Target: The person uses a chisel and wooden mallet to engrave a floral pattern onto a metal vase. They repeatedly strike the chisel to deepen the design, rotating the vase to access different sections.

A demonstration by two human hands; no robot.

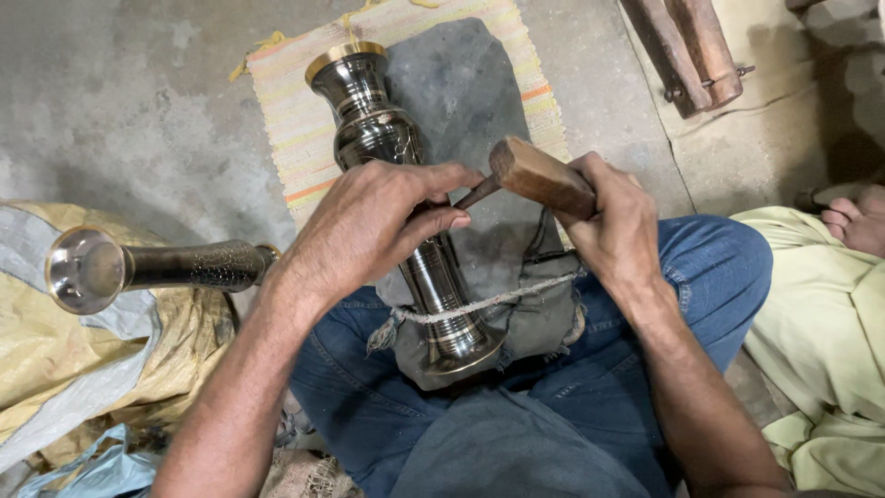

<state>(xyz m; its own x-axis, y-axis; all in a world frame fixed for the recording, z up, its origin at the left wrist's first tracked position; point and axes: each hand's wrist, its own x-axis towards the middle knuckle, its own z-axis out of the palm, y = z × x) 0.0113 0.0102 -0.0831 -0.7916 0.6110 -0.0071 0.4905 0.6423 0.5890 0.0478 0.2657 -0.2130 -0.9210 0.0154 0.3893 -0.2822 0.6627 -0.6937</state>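
Head camera, single view, looking steeply down.
Close above the left hand, right hand and lap; floor mat at the top edge.

Vases: we count two dark metal ones, one upright vase under our hands and a second vase lying on its side.
Mallets: one wooden mallet.
Mats: one striped mat.
Cords: one cord across the lap.
Sacks: one yellow sack.
Wooden poles: we make out perhaps two poles, cut by the frame edge.
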